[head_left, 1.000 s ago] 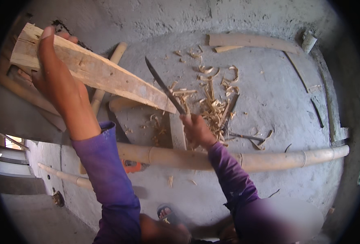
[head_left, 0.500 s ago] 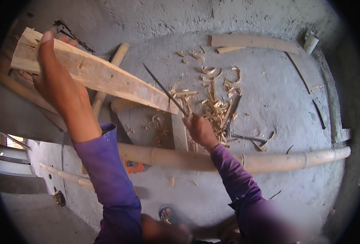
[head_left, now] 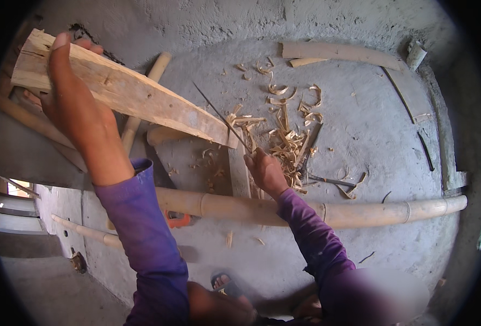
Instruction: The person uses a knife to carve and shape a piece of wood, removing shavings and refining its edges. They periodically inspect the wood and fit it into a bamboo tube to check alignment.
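Left hand (head_left: 83,117): out toward 10 o'clock, its grip wrapped round the wide end of the wood piece (head_left: 153,103), thumb laid over the face.
Wood piece: slanting from 10 o'clock in to the middle, tapering as it goes, narrow end near the top of a pale block (head_left: 239,174).
Right hand (head_left: 267,174): just off the middle toward 4 o'clock, its grip closed on the knife (head_left: 214,110), fingers hiding the handle.
Knife: thin dark blade pointing to 11 o'clock from that hand, across the wood's narrow end (from where I stand, I can't tell if the edge touches).
Shavings (head_left: 288,145): pale curls heaped on the concrete floor (head_left: 382,157), at 1 o'clock from the right hand.
Bamboo pole (head_left: 365,214): lying below the right forearm, reaching out to 4 o'clock.
Orange handle (head_left: 178,219): between 7 and 8 o'clock, just beside the pole.
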`<state>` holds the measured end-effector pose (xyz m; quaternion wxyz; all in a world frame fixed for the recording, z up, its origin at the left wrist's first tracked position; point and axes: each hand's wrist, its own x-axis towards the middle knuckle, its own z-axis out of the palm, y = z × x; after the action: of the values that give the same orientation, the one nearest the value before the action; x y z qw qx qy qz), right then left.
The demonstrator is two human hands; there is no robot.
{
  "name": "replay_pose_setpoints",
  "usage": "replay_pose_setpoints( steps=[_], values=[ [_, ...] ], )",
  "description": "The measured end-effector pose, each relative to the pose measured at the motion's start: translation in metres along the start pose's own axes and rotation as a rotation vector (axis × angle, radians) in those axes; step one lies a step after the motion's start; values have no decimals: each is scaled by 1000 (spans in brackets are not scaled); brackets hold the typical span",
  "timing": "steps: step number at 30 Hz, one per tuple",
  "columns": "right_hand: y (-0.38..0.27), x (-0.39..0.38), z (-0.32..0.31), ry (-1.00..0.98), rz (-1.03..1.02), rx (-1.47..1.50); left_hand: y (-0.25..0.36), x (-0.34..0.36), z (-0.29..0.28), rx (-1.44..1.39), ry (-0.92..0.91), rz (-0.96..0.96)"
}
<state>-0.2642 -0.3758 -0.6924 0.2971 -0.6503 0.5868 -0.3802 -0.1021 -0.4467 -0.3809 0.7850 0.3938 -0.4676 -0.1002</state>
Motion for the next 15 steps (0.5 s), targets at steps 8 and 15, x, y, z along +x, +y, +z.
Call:
replay_pose_setpoints(
  steps=[8, 15],
  values=[
    [15, 5, -14, -167, 182, 377, 2, 0, -1, -38, 3, 36],
    [4, -6, 3, 58, 39, 278, -2, 1, -1, -4, -26, 27]
  ],
)
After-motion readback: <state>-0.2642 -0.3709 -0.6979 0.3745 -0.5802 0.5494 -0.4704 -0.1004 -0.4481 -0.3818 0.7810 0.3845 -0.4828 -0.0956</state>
